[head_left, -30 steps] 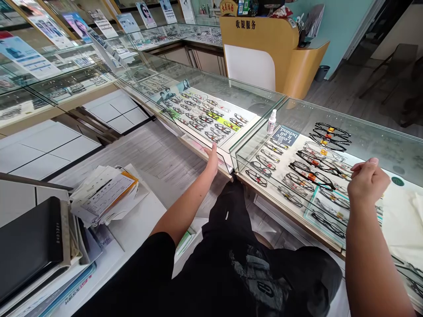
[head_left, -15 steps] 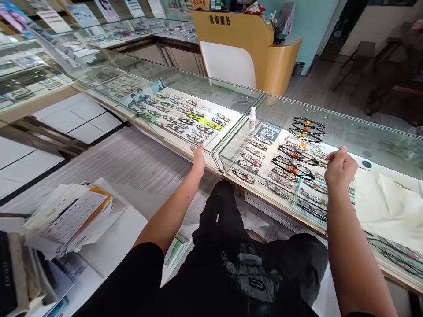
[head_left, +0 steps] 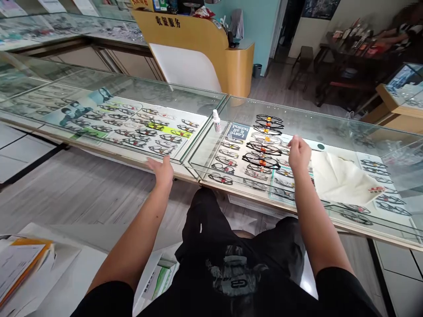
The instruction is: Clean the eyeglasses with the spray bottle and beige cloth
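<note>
My left hand [head_left: 161,169] is at the front edge of the left glass case [head_left: 132,154], fingers apart and holding nothing. Over the right case, my right hand [head_left: 300,153] has its fingers curled together beside a cream cloth [head_left: 340,176]; whatever is in them, if anything, is hidden. Just left of that hand, several black eyeglasses [head_left: 262,149] with orange tags lie in a column. A small white spray bottle [head_left: 217,121] stands upright on the glass near the joint between the cases.
A yellow counter [head_left: 185,35] stands behind the cases. Papers [head_left: 23,268] lie on a white surface at lower left. A stool [head_left: 302,61] and a dark table with a person beside it are at the back right.
The view has turned to the right, bringing the whole cloth and more of the right case into sight. My left hand's fingers are more spread. My right hand stays curled near the eyeglasses.
</note>
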Tool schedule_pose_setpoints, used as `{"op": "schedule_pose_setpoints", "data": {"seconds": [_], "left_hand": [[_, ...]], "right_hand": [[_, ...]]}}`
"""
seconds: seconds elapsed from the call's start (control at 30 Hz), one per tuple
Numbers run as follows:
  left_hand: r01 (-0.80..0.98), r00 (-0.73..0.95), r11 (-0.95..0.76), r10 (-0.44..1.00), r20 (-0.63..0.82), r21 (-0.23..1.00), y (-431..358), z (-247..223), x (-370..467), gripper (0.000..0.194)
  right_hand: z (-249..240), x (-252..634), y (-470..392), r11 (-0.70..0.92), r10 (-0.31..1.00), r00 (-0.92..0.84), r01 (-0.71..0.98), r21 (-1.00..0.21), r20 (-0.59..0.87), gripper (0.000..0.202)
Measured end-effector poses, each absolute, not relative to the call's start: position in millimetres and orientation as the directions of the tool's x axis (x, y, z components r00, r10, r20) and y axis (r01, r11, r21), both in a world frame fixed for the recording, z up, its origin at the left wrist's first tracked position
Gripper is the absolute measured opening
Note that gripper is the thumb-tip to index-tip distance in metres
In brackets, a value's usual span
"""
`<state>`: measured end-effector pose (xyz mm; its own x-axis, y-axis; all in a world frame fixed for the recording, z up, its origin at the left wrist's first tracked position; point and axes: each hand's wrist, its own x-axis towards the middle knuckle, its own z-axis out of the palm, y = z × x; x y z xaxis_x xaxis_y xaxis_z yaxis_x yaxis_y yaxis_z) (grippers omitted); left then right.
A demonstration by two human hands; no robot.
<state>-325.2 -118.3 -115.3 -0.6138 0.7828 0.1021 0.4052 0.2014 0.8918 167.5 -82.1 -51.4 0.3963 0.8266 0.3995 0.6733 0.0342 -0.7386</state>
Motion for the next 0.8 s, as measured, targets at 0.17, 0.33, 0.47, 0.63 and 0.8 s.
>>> {"op": "schedule_pose_setpoints", "data": {"seconds": [0.17,0.33,0.47,0.63,0.8], "left_hand": [[0.751,-0.251,-0.156,0.832,0.496,0.642,-127.8,-76.5,-266.1,0.099],[0.773,0.099,-0.292,0.933,0.347,0.563,-87.1,-68.4,-216.7,0.085],[0.782,0.099,-0.245,0.957,0.274,0.573,-58.9,-77.6,-208.7,0.088],[0.799,0.085,-0.215,0.965,0.248,0.561,-57.6,-79.8,-211.0,0.087],[0.815,0.085,-0.210,0.965,0.246,0.540,-59.2,-80.0,-210.2,0.086]], "right_hand": [[-32.5,149.6,-105.4,0.282,0.881,-0.014,0.818,-0.501,0.473,0.034],[-20.0,125.5,-128.2,0.363,0.902,-0.277,0.903,-0.232,0.331,0.024],[-20.7,122.9,-128.4,0.346,0.915,-0.297,0.925,-0.154,0.271,0.022],[-24.9,123.3,-123.4,0.342,0.921,-0.297,0.926,-0.159,0.252,0.023],[-28.0,121.1,-114.3,0.350,0.915,-0.300,0.923,-0.158,0.272,0.023]]}}
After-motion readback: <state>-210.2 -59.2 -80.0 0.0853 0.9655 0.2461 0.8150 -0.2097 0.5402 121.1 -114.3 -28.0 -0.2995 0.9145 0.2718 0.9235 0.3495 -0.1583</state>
